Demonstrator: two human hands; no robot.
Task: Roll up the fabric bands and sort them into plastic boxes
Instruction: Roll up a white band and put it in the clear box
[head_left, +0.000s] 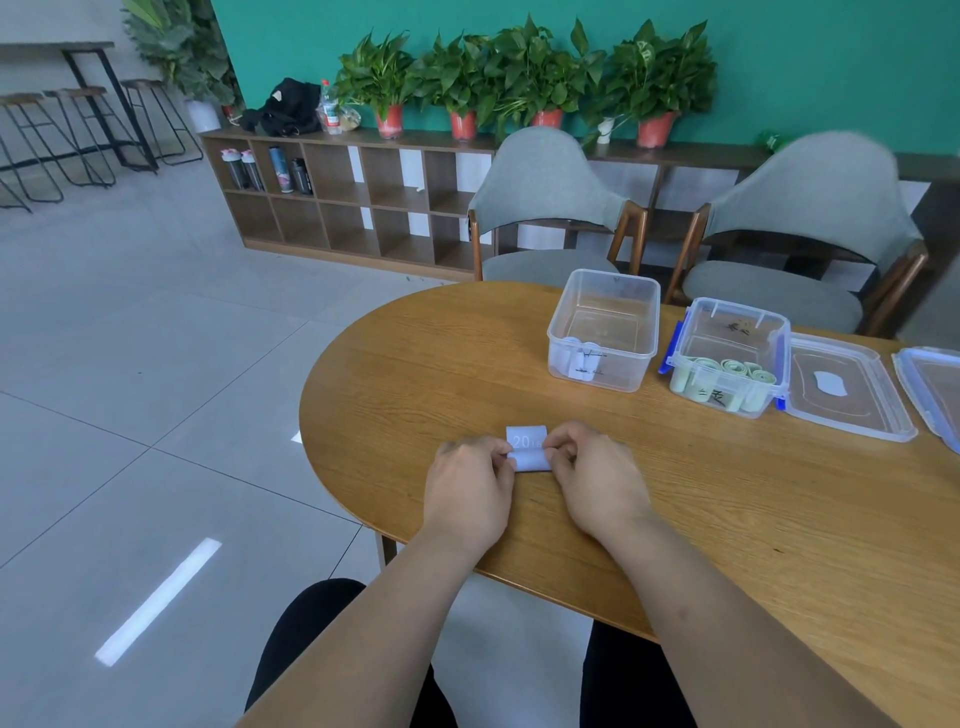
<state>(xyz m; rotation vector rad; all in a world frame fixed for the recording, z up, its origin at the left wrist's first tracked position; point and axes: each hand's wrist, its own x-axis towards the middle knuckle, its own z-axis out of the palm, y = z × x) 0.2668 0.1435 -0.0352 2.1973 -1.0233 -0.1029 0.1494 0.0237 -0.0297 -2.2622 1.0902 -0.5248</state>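
Mid-roll step. We had the pale blue band (528, 450) on the wooden table (415, 353) near its near edge, almost fully rolled, only a short tail marked "20" left on the far side. Left hand (470, 491) and right hand (597, 483) pinched the roll's two ends. Next move, by our read: finish the tail, keep it tight, then drop it in the far-right clear box (605, 332) holding pale rolls, not the blue-clipped box (727, 358) with green ones.

On the counter (415, 364), the left grip (470, 486) and right grip (592, 478) pinch a half-rolled pale band (529, 453) between them. Beyond the right grip stand a clear box (623, 371) and a blue-clipped box (779, 335), each holding rolls.
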